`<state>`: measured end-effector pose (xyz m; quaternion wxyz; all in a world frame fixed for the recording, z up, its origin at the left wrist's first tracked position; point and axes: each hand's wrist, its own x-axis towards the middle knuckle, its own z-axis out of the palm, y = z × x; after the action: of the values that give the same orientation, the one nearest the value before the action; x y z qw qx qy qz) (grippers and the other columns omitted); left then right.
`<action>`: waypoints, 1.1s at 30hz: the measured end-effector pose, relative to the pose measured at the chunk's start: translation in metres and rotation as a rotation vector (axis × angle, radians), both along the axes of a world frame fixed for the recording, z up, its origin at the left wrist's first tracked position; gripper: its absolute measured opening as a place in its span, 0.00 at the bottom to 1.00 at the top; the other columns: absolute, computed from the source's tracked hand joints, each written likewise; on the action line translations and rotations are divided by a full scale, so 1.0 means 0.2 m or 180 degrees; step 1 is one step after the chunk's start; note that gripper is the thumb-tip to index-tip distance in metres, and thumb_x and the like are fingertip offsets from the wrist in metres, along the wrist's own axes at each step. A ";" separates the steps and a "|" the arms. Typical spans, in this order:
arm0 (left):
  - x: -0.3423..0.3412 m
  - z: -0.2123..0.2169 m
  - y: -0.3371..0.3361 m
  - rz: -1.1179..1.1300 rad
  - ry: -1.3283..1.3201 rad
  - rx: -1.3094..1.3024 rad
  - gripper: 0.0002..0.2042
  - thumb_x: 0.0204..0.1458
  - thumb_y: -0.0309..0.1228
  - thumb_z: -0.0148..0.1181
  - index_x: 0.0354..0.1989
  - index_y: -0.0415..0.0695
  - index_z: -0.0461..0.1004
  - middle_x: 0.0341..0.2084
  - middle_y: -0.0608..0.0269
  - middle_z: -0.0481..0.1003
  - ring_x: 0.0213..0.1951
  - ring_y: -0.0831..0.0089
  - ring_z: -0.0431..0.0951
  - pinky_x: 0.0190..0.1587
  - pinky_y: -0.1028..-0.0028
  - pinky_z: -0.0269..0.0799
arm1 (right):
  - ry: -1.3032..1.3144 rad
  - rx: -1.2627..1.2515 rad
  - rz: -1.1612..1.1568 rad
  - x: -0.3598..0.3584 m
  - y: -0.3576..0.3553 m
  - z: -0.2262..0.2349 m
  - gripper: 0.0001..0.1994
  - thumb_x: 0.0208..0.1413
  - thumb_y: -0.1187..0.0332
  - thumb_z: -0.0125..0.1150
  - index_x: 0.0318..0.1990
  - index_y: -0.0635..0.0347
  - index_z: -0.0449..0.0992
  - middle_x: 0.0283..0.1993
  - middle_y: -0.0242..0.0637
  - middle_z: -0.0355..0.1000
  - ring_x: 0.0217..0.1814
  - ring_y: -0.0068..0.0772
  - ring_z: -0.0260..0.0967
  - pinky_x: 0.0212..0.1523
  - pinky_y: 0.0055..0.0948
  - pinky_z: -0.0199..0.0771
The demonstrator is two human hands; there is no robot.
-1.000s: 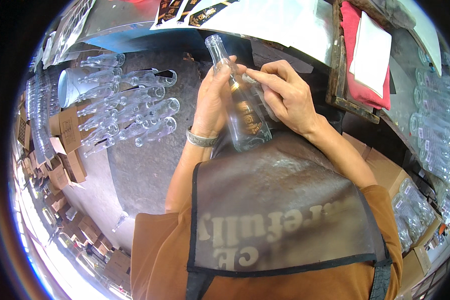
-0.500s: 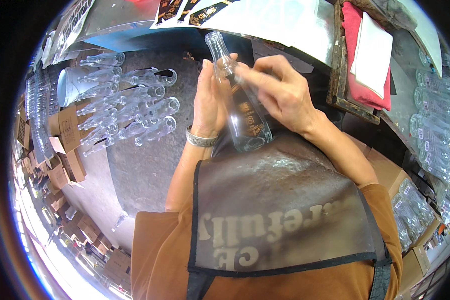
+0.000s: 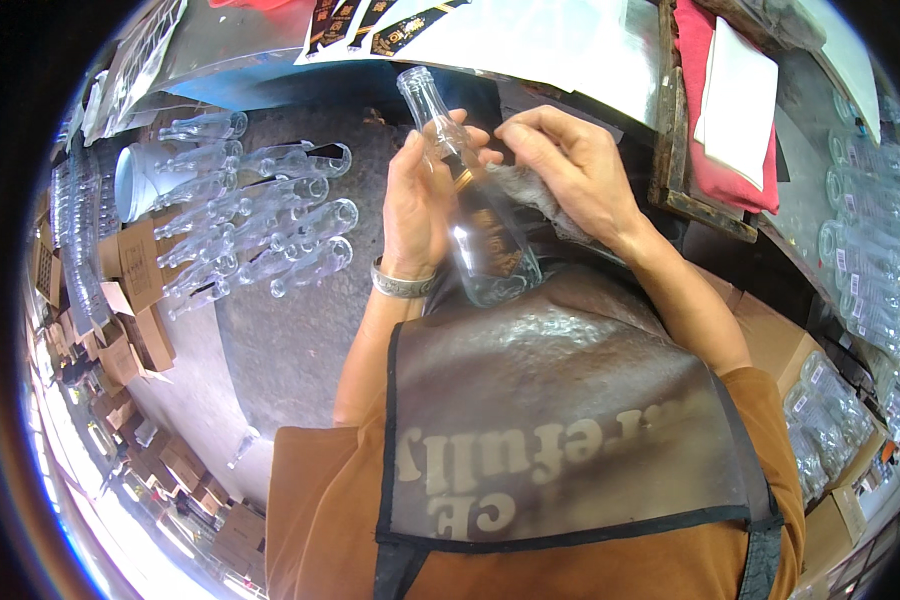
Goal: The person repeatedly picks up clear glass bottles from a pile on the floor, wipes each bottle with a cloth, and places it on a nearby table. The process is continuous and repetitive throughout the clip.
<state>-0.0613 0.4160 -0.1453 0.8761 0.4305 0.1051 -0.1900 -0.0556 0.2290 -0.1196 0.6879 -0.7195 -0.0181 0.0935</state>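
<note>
A clear glass bottle (image 3: 485,235) with a black and gold label leans toward my apron, its neck up and to the left. My left hand (image 3: 417,205) is wrapped round it below the neck, the thumb on the near left side and fingertips showing behind. Just right of the bottle, my right hand (image 3: 575,175) has its fingers curled in a pinch, apart from the glass. A crumpled grey cloth (image 3: 540,190) hangs from under those fingers beside the label. The bottle's base rests against the dark apron (image 3: 570,330).
Several clear bottles (image 3: 290,225) lie at the left near a pale bucket (image 3: 138,180) and cardboard boxes (image 3: 130,265). Black and gold labels (image 3: 420,28) lie on the white bench top. A red cloth (image 3: 695,130) with white sheets sits at the right; more bottles (image 3: 860,250) stand beyond.
My right hand has drawn back from the bottle and curled its fingers; the grey cloth now shows under it. The bottle has tipped slightly, its neck shifting left, still in my left hand.
</note>
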 end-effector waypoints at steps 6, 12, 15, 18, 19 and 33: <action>-0.01 0.01 -0.02 0.0368 -0.0027 0.0231 0.27 0.63 0.45 0.45 0.61 0.34 0.66 0.50 0.53 0.75 0.50 0.67 0.75 0.54 0.66 0.72 | 0.0419 -0.0301 0.0309 0.06 0.07 0.06 0.25 0.58 0.49 0.62 0.46 0.67 0.79 0.27 0.35 0.78 0.31 0.21 0.75 0.33 0.22 0.72; -0.01 0.05 -0.05 0.0342 -0.0432 0.0566 0.27 0.61 0.44 0.46 0.62 0.35 0.66 0.51 0.54 0.75 0.51 0.67 0.74 0.56 0.67 0.70 | 0.0189 -0.0438 0.0326 0.07 0.09 -0.03 0.29 0.54 0.43 0.65 0.46 0.66 0.80 0.21 0.29 0.72 0.25 0.19 0.68 0.27 0.23 0.65; -0.02 0.05 -0.04 0.0262 -0.0399 0.0787 0.27 0.61 0.43 0.47 0.63 0.36 0.65 0.51 0.55 0.74 0.51 0.68 0.74 0.55 0.69 0.70 | 0.0485 -0.0642 0.0647 0.08 0.08 0.01 0.28 0.56 0.46 0.63 0.52 0.63 0.78 0.31 0.31 0.74 0.35 0.21 0.70 0.37 0.24 0.68; -0.02 0.05 -0.04 0.0151 -0.0372 0.0593 0.26 0.60 0.40 0.50 0.64 0.40 0.61 0.52 0.61 0.71 0.58 0.68 0.68 0.63 0.63 0.61 | 0.0404 -0.0573 0.0624 0.08 0.08 0.00 0.28 0.56 0.47 0.63 0.53 0.64 0.78 0.31 0.31 0.73 0.36 0.21 0.70 0.37 0.24 0.67; -0.02 0.05 -0.04 0.0198 -0.0397 0.0697 0.26 0.61 0.40 0.49 0.64 0.39 0.61 0.51 0.59 0.72 0.55 0.69 0.70 0.59 0.67 0.64 | 0.0278 -0.0503 0.0509 0.07 0.09 -0.03 0.28 0.55 0.47 0.64 0.51 0.63 0.79 0.27 0.30 0.72 0.32 0.20 0.68 0.34 0.24 0.65; -0.02 0.03 -0.05 0.0344 -0.0458 0.0629 0.29 0.61 0.47 0.46 0.64 0.37 0.64 0.50 0.57 0.74 0.49 0.70 0.76 0.52 0.71 0.72 | 0.0236 -0.0258 0.0346 0.07 0.10 -0.05 0.28 0.54 0.46 0.65 0.46 0.66 0.80 0.23 0.31 0.75 0.26 0.18 0.70 0.30 0.21 0.67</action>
<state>-0.0646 0.4055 -0.1389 0.8436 0.5209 0.0833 -0.1000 -0.0415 0.2480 -0.1296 0.6524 -0.7407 -0.0278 0.1579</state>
